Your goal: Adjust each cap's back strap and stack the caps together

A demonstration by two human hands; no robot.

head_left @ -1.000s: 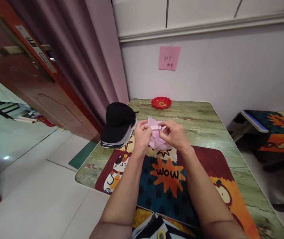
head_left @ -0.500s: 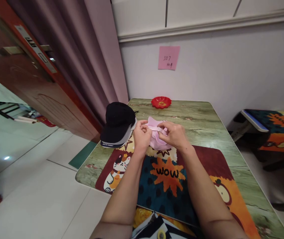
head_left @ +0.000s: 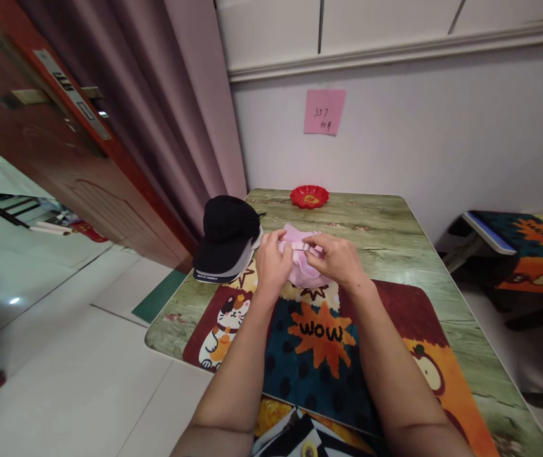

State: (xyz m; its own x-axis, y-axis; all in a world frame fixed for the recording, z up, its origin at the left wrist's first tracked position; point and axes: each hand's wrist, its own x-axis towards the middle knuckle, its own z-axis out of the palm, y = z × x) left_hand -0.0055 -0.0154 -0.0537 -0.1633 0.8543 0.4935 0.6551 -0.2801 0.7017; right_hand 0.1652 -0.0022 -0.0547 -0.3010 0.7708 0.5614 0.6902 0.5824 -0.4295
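The pink cap (head_left: 302,270) lies mid-desk at the cartoon mat's (head_left: 323,355) far edge. Left hand (head_left: 272,261) and right hand (head_left: 339,259) both pinch its back strap (head_left: 300,246); adjusting seems underway, so next comes a careful pull through the buckle.

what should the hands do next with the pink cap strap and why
Probably keep pulling the strap through its small buckle. Both hands, left hand and right hand, pinch the strap at the back of the pink cap, which lies on the mat beside the black cap.
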